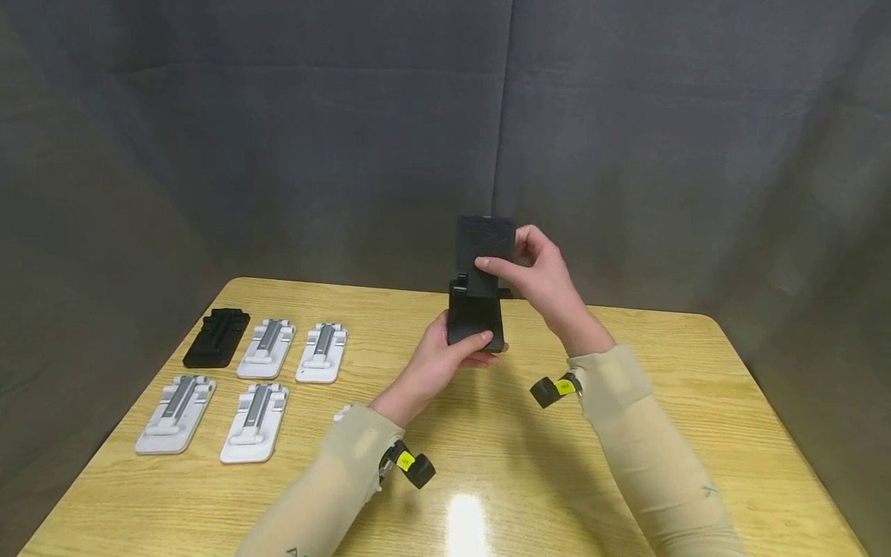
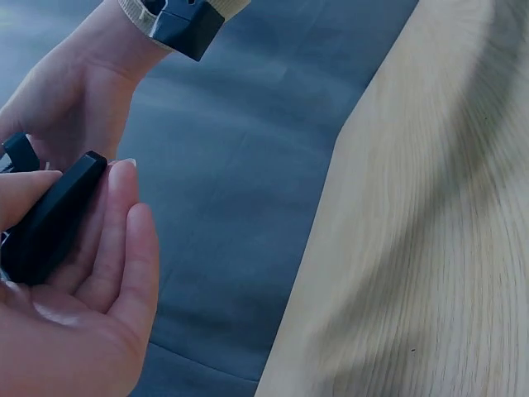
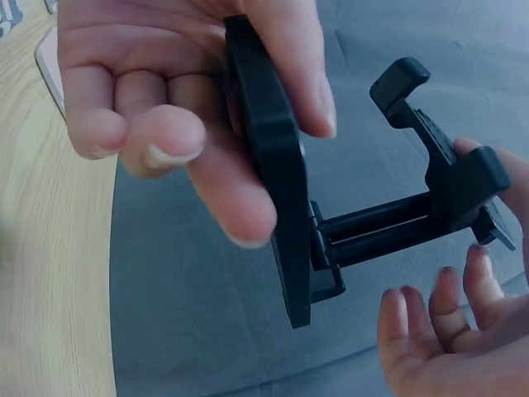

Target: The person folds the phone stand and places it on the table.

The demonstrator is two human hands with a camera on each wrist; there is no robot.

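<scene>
A black folding phone stand (image 1: 480, 241) is held up above the table, opened out, its upper plate raised over its base. My left hand (image 1: 445, 356) grips the base (image 3: 277, 157), thumb across the face and fingers beneath. Higher up, my right hand (image 1: 550, 282) pinches the upper plate between the thumb in front and fingers behind it. The right wrist view shows two parallel bars (image 3: 380, 227) joining base and hooked cradle (image 3: 450, 178). Only the base's dark edge (image 2: 58, 219) shows clearly in the left wrist view, against the left palm.
On the left of the wooden table (image 1: 626, 464) lie several folded white phone stands (image 1: 254, 425) and a folded black one (image 1: 217, 338). Another white piece (image 1: 341, 413) peeks out beside the left forearm. A dark grey curtain (image 1: 313, 155) hangs behind the table.
</scene>
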